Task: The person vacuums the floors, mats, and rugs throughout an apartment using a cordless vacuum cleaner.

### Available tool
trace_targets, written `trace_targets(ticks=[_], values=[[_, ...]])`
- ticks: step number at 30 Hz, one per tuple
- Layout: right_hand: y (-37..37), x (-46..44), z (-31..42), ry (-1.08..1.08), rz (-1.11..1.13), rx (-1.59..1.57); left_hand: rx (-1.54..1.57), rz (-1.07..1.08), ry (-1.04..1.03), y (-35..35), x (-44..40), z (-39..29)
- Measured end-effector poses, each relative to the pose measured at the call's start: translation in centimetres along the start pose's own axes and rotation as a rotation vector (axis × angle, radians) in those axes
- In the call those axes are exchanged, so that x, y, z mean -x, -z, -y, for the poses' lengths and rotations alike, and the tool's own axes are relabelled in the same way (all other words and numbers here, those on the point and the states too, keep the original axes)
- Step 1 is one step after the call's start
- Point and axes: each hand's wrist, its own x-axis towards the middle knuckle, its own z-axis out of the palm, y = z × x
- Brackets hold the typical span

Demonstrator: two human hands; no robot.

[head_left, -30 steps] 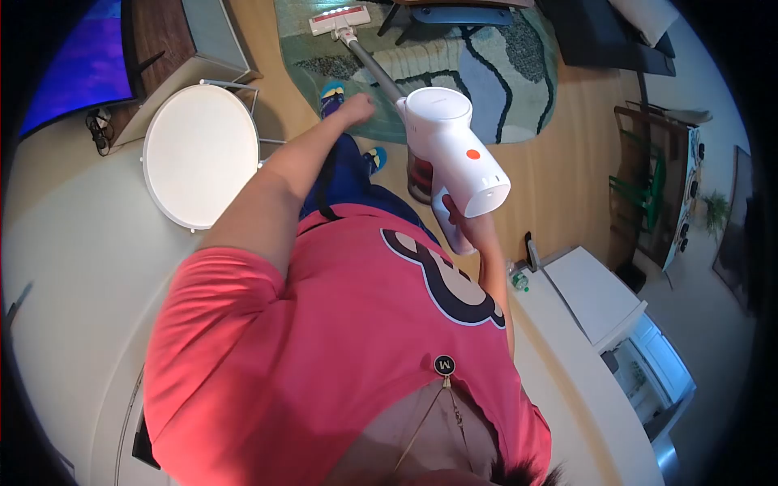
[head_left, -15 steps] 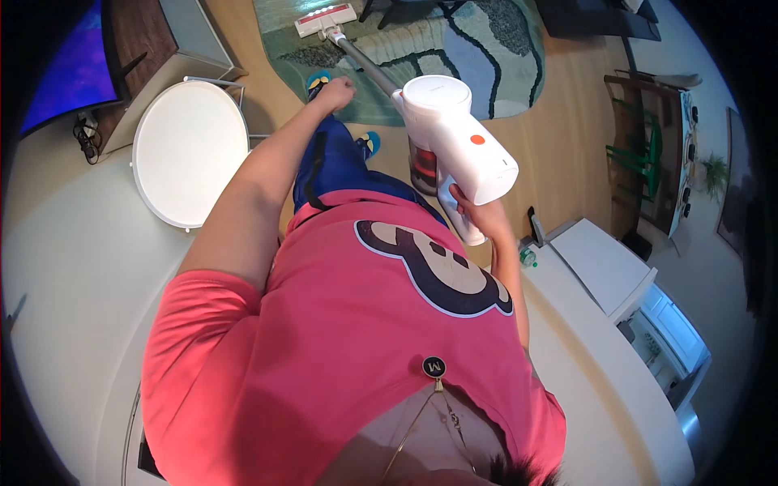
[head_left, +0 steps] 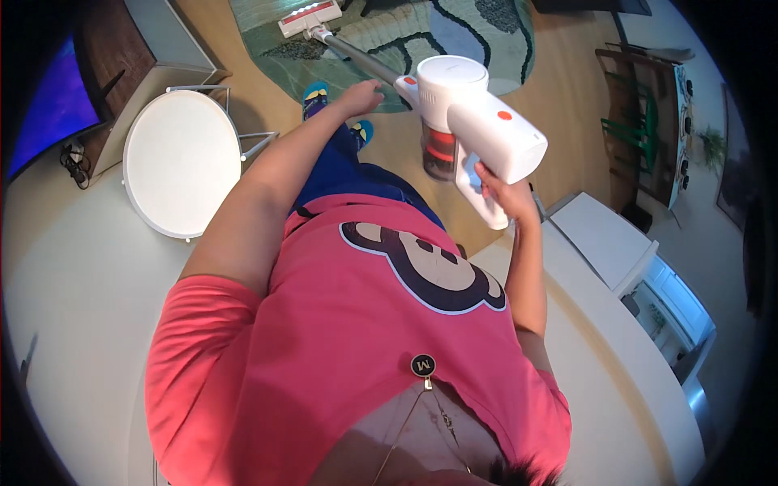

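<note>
My right hand [head_left: 508, 198] is wrapped round the handle of a white cordless stick vacuum [head_left: 496, 134], which is held tilted in front of my body. Its dust cup [head_left: 439, 152] has red parts inside. From the body a grey wand [head_left: 362, 58] runs up and left to the white and red floor head [head_left: 309, 18], which rests on the green patterned rug [head_left: 389, 57]. My left hand [head_left: 359, 98] hangs in the air near the wand, apart from it, with its fingers curled closed and nothing visible in them.
To the left stands a round white table [head_left: 183, 164], beside a cabinet with a screen [head_left: 57, 109]. A white counter [head_left: 596, 340] curves along my right, with a white panel [head_left: 601, 243] beyond. My feet in patterned socks [head_left: 315, 99] are on the wood floor.
The vacuum body and my right hand have shifted right and slightly up in view, showing more of the dust cup. My left hand has moved right, closer to the wand. The view has shifted slightly.
</note>
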Motion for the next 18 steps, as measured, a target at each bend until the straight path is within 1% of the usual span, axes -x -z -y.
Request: trace_targets(ticks=[2, 5, 8, 11, 14, 17, 18], values=[[0.9, -0.8, 0.6, 0.008, 0.012, -0.027, -0.018, 0.011, 0.008, 0.1, -0.9, 0.1], [1.5, -1.6, 0.6, 0.005, 0.037, -0.051, 0.004, -0.047, -0.026, 0.8, -1.3, 1.1], [1.7, -1.5, 1.1, -0.019, 0.043, -0.050, -0.011, -0.021, 0.102, 2.5, -1.7, 0.0], [1.5, -1.3, 1.6, -0.025, 0.028, -0.049, -0.020, -0.159, 0.103, 4.0, -1.2, -2.3], [1.2, -1.4, 1.9, -0.044, 0.004, -0.028, -0.227, -0.165, -0.152, 3.0, -3.6, -1.3], [1.1, -1.4, 3.7, -0.091, -0.023, 0.017, -0.423, -0.111, -0.368, 1.7, -5.8, -0.4], [1.1, -1.6, 4.0, -0.088, -0.018, -0.010, -0.371, -0.123, -0.386, 1.2, -6.8, 0.0]])
